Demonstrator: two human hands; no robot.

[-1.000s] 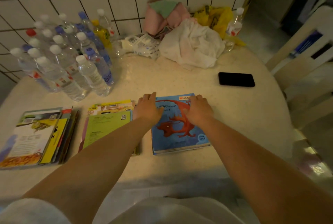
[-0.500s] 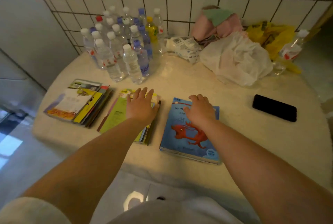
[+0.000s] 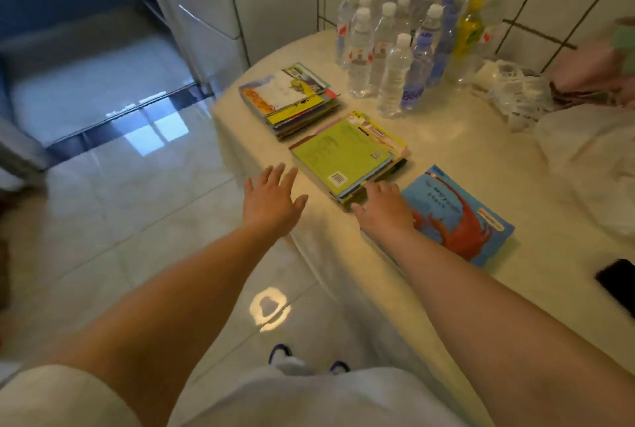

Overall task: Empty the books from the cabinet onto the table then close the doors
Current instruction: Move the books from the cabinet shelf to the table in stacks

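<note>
Our left hand [image 3: 271,201] hangs off the table [image 3: 446,145] edge, fingers spread, holding nothing. Three book piles [image 3: 347,155] lie in a neat row. Our right hand [image 3: 383,210] rests flat beside the blue book [image 3: 460,217], holding nothing.

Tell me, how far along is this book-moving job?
Done: three lots of books lie on the table: a far stack, a green-topped stack and a blue dragon book. In hand: nothing; the left hand is open off the table's edge, and the right hand is open by the dragon book. Left: the cabinet is out of view, so remaining books and open doors can't be judged.
</note>
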